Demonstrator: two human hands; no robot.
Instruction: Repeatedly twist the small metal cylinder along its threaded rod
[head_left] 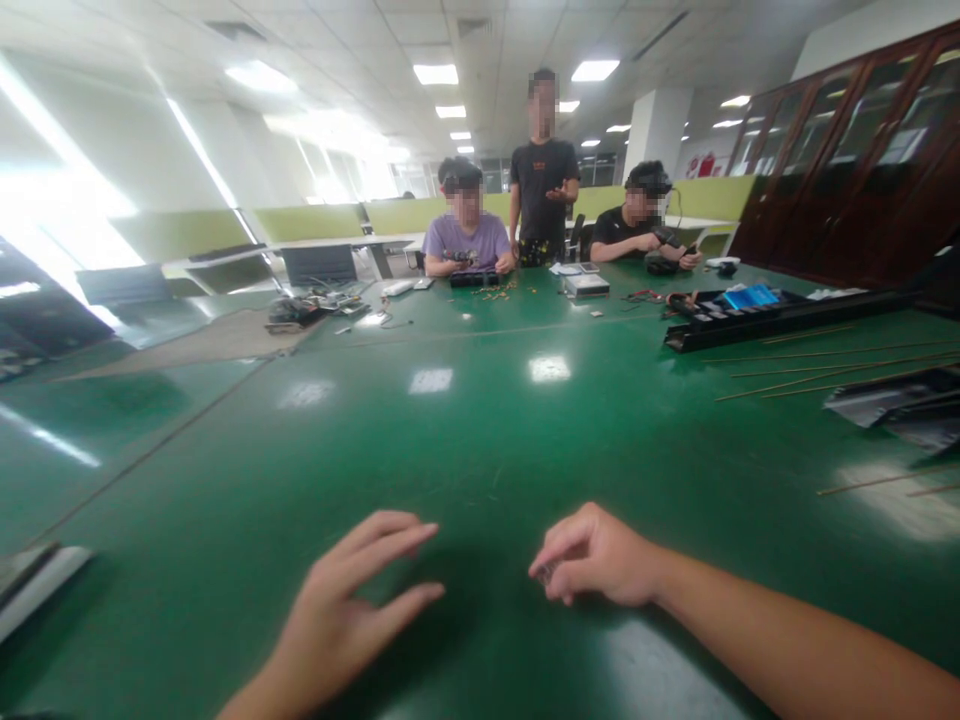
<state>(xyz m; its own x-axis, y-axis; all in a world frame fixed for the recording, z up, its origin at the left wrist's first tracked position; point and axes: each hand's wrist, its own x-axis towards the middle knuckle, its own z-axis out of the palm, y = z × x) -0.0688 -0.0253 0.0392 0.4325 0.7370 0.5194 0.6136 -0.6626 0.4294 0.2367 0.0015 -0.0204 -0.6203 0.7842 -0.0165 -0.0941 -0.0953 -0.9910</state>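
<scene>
Over the near part of the green table [480,450] are both of my hands. My left hand [360,590] is open, thumb and fingers apart, with nothing between them. The fingers of my right hand [592,560] are curled in a pinch around a small greyish, shiny piece [547,574]. Most of that piece is hidden by my fingertips, so its kind cannot be made out. A gap of bare tabletop shows between the two hands.
Across the table two people sit handling items, and another person [544,170] stands between them. Black metal channels [787,318] and thin rods [840,370] lie at right. Electronic parts [307,308] are piled at far left; a pale-edged object [45,585] is at near left.
</scene>
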